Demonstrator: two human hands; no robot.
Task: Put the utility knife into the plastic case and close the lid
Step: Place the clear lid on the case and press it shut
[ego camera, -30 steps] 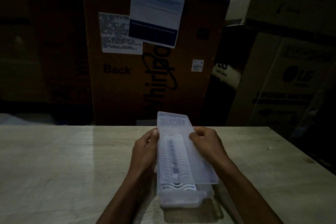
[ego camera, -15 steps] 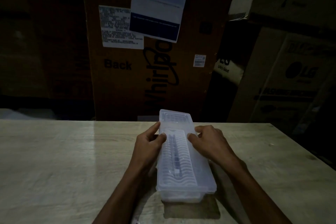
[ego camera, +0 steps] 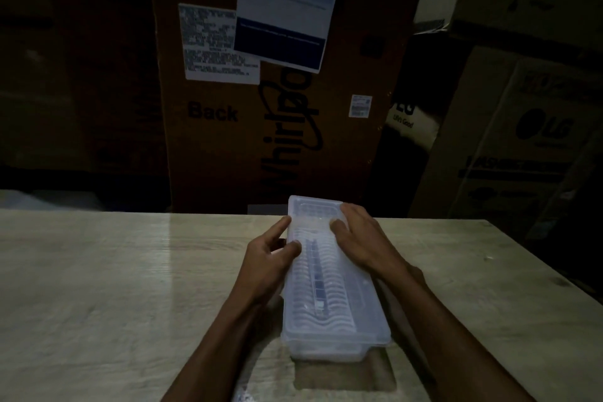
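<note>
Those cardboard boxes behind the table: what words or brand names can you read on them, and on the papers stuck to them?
"Back": middle box.
"Whirlpool": same box, running vertically.
"LG" with logo: right box.
"LG", "Life's Good": torn flap.
White label, blue-and-white sheet, small sticker and other print on the right box: too blurred to read.

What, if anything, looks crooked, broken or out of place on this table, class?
Nothing stands out. The lid sits square on the plastic case, with the knife showing dimly through it. The left hand and right hand rest flat on the lid's far end. The table shows no spill, though the light is dim.
</note>
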